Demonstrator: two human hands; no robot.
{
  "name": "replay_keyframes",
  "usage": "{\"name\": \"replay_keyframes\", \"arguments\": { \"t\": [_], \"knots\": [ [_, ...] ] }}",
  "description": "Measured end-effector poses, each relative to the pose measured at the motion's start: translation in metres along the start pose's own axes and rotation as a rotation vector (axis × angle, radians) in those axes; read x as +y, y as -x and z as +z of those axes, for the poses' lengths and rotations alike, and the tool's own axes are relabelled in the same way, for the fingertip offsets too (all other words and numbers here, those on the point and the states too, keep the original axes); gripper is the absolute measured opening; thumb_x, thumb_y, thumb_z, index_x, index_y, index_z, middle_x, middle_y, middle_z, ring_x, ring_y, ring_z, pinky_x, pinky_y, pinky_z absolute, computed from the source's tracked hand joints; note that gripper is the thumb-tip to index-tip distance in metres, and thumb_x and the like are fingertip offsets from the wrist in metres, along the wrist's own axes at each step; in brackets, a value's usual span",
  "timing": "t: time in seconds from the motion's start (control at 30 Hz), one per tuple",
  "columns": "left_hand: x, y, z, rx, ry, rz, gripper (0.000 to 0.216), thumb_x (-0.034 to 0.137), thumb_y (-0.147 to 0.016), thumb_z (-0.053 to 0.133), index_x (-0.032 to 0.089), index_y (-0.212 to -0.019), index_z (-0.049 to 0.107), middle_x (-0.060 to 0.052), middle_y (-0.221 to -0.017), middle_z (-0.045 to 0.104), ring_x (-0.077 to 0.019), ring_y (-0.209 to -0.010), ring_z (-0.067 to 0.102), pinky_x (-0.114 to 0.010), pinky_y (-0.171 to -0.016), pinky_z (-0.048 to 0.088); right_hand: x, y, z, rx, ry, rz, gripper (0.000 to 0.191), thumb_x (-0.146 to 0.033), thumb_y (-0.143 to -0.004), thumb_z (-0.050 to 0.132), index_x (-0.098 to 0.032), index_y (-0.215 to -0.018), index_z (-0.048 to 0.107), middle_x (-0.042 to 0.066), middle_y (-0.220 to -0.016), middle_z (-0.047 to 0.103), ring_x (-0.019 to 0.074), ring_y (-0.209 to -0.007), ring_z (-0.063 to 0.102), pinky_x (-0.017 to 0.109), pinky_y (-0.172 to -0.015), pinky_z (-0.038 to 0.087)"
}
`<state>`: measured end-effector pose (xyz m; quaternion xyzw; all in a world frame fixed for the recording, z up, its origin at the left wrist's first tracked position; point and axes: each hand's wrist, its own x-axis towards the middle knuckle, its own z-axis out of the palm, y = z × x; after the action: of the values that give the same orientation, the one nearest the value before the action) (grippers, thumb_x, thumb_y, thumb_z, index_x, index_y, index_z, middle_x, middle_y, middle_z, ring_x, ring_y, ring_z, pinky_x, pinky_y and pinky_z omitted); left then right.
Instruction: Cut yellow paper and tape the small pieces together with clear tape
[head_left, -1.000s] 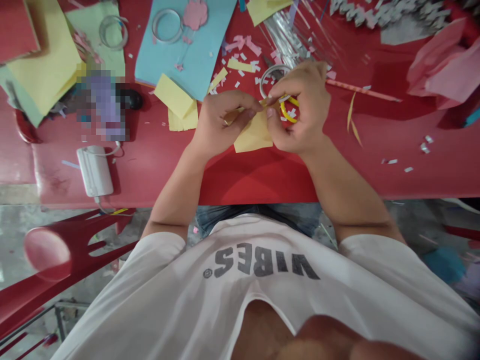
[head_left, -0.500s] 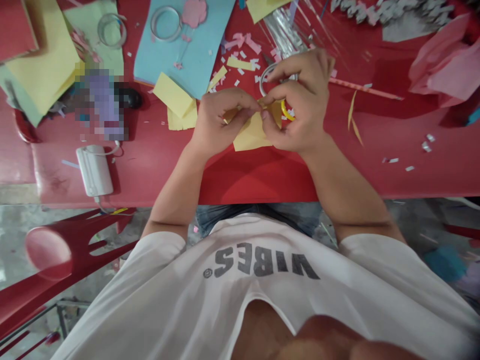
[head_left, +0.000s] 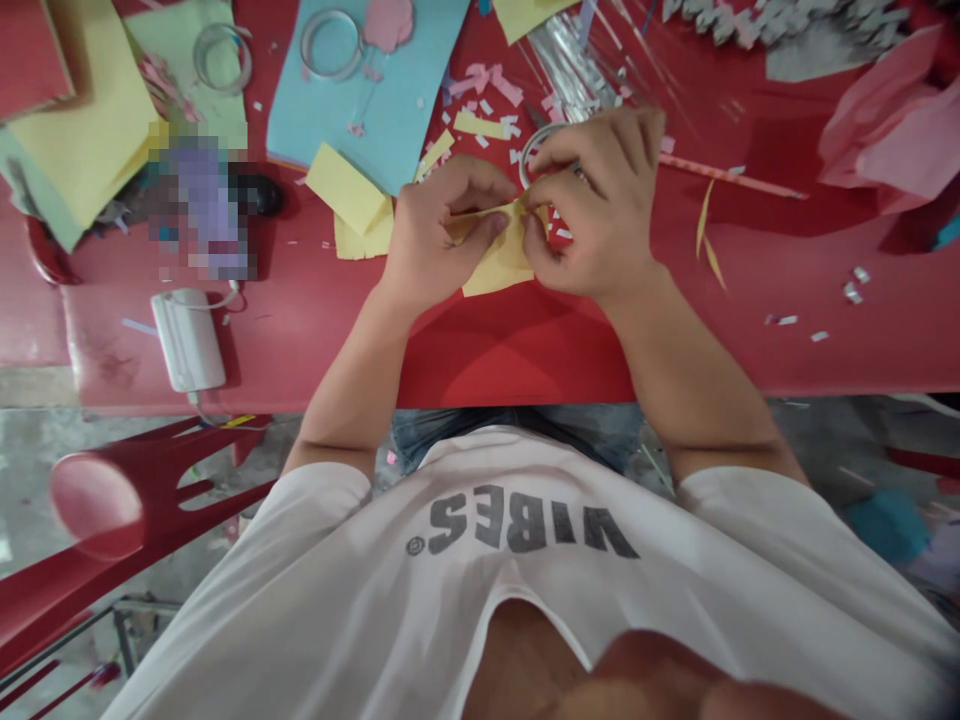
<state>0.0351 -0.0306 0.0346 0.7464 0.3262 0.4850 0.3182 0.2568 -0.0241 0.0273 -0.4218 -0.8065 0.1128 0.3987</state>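
Note:
My left hand point(head_left: 439, 235) pinches a yellow piece of paper point(head_left: 495, 272) between thumb and fingers, near the table's front edge. From the other side my right hand point(head_left: 604, 205) grips the same paper, its thumb and index finger close to the left fingertips. The paper's upper edge looks creased or folded between the hands, and its lower part hangs toward me. Behind the right fingers lies a ring-shaped tape roll point(head_left: 527, 160), partly covered. Pale paper scraps point(head_left: 559, 228) show beneath the right hand.
To the left are stacked yellow papers point(head_left: 349, 200), a blue sheet point(head_left: 337, 120) with another tape roll point(head_left: 330, 45), and a white power bank point(head_left: 187, 340) with a cable. A pink striped pencil point(head_left: 731, 175) and pink tissue paper point(head_left: 885, 130) lie right. Silver strips point(head_left: 566, 65) lie behind.
The fingers have shifted slightly along the yellow paper, and its top edge now shows more between them. A yellow ring by my right palm is no longer visible.

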Motion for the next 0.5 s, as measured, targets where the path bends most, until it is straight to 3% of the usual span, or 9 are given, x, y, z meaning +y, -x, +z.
{"name": "replay_keyframes", "arguments": {
  "t": [0.27, 0.5],
  "knots": [
    [-0.007, 0.001, 0.004, 0.038, -0.050, 0.042, 0.021, 0.023, -0.090, 0.073, 0.029, -0.110, 0.070, -0.001, -0.097, 0.075, -0.0146, -0.086, 0.075, -0.029, -0.075, 0.064, 0.002, 0.002, 0.007, 0.006, 0.017, 0.027, 0.017, -0.053, -0.088, 0.072, -0.036, -0.087, 0.067, 0.002, -0.115, 0.071, 0.0403, -0.123, 0.058, 0.068, -0.103, 0.047],
    [-0.007, 0.003, 0.006, 0.039, -0.152, 0.013, 0.022, 0.020, -0.088, 0.074, 0.026, -0.109, 0.072, 0.000, -0.096, 0.078, -0.0140, -0.086, 0.076, -0.028, -0.076, 0.065, -0.006, 0.001, 0.005, -0.028, 0.267, -0.124, 0.009, -0.044, -0.091, 0.068, -0.036, -0.096, 0.069, 0.001, -0.128, 0.069, 0.0368, -0.112, 0.058, 0.064, -0.100, 0.043]
  ]
}}
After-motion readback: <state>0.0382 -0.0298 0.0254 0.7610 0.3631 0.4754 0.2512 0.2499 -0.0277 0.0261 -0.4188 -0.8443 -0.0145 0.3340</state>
